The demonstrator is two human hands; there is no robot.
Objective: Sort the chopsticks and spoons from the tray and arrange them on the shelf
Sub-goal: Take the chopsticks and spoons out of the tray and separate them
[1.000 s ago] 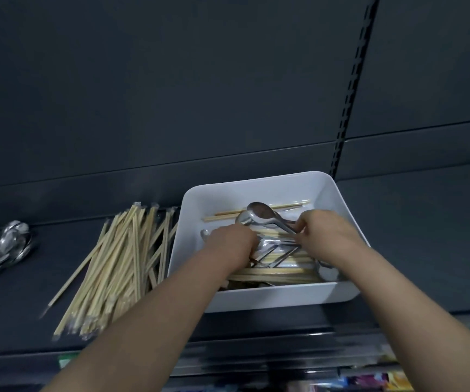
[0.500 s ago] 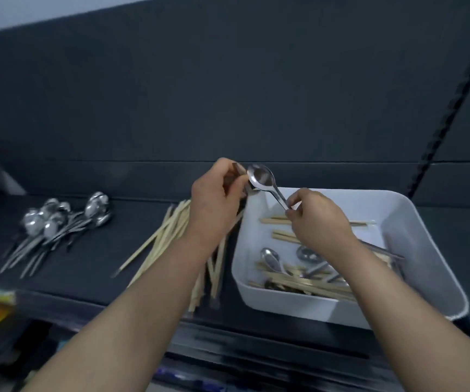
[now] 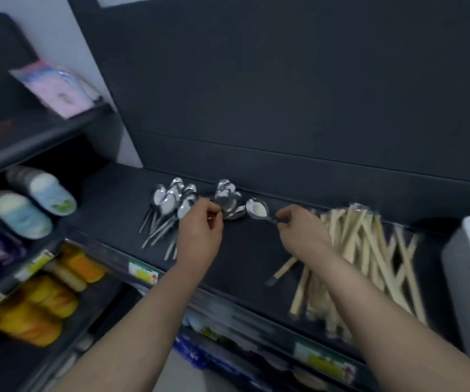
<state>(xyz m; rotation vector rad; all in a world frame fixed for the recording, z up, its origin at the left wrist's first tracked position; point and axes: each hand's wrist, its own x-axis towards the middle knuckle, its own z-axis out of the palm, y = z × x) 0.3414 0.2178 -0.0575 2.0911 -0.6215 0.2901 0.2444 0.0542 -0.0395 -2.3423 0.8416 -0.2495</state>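
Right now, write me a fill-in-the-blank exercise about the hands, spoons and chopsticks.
The right hand pinches one spoon by its ____.
The chopsticks lie to the ____ of the spoon pile.
The left hand holds a bundle of ____.
Missing words: handle; right; spoons.

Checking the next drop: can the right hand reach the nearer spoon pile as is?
Probably yes. The right hand pinches a spoon whose bowl is just beside the nearer spoon pile; only the left hand, at the pile's near edge, crowds it.
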